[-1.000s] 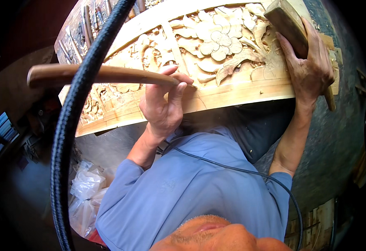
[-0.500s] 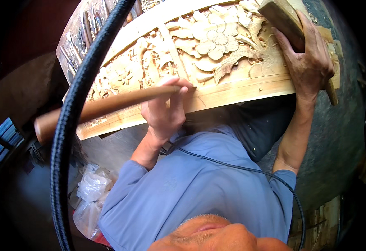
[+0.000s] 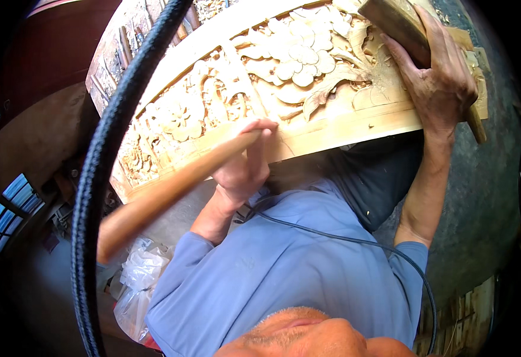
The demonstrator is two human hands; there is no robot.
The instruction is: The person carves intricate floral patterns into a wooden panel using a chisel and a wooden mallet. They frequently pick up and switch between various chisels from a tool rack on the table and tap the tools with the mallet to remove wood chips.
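Note:
A pale wooden panel (image 3: 344,128) lies across the view, carved in relief with a large flower (image 3: 302,56), leaves and smaller blossoms. My left hand (image 3: 242,169) is closed around a carving chisel (image 3: 171,184), whose thick brown handle slants to the lower left, slightly blurred. The chisel's tip meets the panel near its front border, partly hidden by my fingers. At the panel's right end, my right hand (image 3: 442,86) grips a wooden mallet (image 3: 397,30). The mallet's blocky head points to the upper left, and its handle end sticks out below my hand.
Several carving tools (image 3: 125,47) lie beyond the panel at the upper left. A thick braided black cable (image 3: 105,131) crosses the left side, close to the camera. A thinner cable (image 3: 332,238) runs over my shirt. Below left sits a clear plastic bag (image 3: 138,279).
The chisel's handle end has swung down and toward me, so the tool slants more steeply. My left hand has shifted slightly right. My right hand keeps the mallet almost where it was.

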